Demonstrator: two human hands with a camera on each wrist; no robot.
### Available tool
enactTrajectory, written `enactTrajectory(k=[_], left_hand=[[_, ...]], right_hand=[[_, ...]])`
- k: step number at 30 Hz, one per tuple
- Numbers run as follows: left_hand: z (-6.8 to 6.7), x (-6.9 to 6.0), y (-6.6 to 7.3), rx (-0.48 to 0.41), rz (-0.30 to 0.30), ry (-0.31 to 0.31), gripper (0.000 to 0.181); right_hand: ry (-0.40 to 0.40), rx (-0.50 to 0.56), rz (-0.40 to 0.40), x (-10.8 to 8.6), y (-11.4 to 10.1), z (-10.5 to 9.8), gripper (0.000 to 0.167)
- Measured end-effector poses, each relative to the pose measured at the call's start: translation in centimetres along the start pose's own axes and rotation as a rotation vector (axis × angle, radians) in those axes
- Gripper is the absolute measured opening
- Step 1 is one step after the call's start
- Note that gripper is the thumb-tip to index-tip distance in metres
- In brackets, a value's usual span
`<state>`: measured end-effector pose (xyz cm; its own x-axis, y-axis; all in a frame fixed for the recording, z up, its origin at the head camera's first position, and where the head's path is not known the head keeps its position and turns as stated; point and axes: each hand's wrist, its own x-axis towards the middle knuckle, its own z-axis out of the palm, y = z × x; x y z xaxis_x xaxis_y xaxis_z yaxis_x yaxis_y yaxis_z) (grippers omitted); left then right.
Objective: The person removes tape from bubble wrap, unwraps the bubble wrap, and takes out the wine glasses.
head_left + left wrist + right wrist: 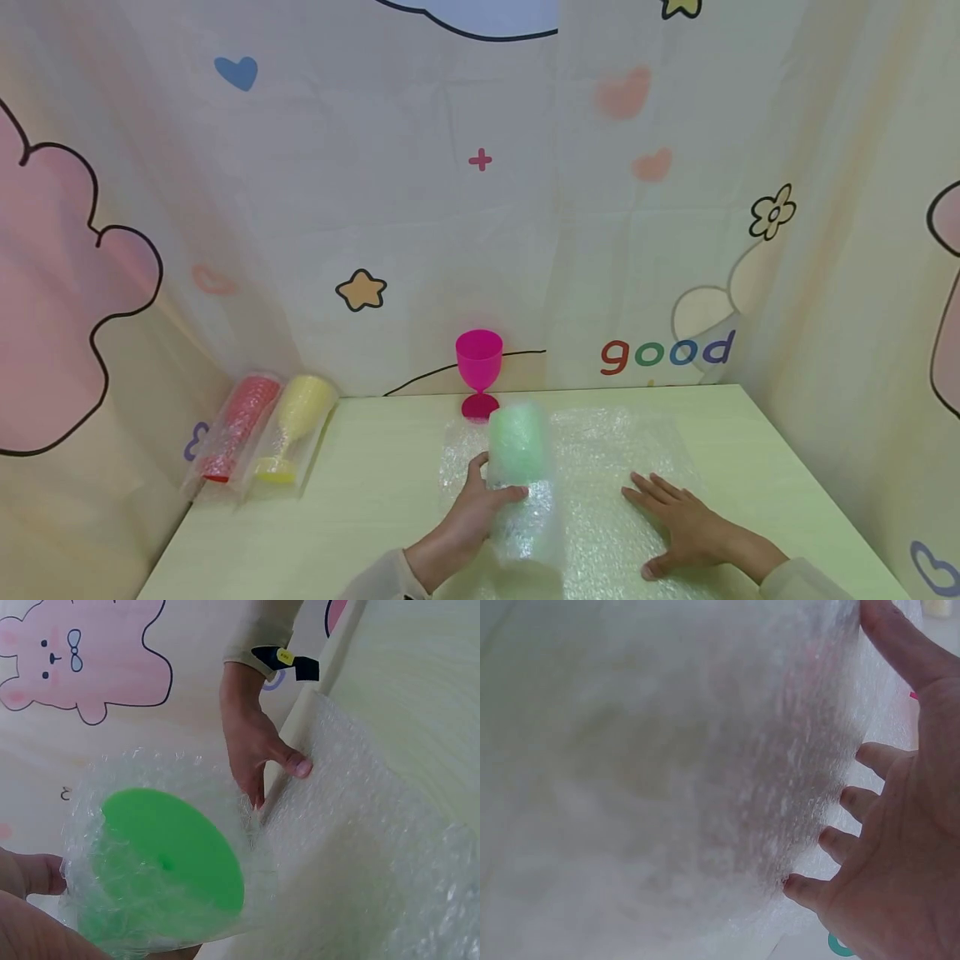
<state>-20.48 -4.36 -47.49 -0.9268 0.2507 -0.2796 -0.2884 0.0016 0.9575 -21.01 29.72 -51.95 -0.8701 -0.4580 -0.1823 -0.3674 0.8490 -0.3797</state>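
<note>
A green goblet (519, 440) lies rolled in bubble wrap, its cup end pointing to the back of the table. My left hand (471, 518) grips the roll from the left side, thumb across the top. The left wrist view looks onto the goblet's round green base (176, 862) through the plastic; the stem is hidden. From the roll, a flat bubble wrap sheet (607, 533) spreads to the right over the table. On that sheet rests my right hand (688, 527), its fingers spread; the right wrist view shows the fingertips touching the plastic.
A bare pink goblet (479, 360) stands upright at the table's back edge, just behind the sheet. At the back left lie two wrapped goblets, one red (243, 421) and one yellow (300, 417). Printed curtains (480, 233) enclose the pale green table (360, 467).
</note>
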Motion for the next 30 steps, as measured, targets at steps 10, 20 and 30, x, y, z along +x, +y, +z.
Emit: enactTrajectory(k=[10,20,30], left_hand=[[2.0,0.8,-1.6,0.015,-0.055,-0.007,0.096],[2.5,1.3,-2.9,0.082,-0.066,0.024,0.098],[2.2,0.7,-2.5,0.154,-0.037,-0.074,0.097]], right_hand=[[-0.011,0.002,-0.008,-0.2,-0.3,-0.4,0.109],[-0.062,0.004,0.039,0.3,-0.7,-0.5,0.111],[0.072,-0.028,-0.011,0.4,-2.4,-1.7,0.096]])
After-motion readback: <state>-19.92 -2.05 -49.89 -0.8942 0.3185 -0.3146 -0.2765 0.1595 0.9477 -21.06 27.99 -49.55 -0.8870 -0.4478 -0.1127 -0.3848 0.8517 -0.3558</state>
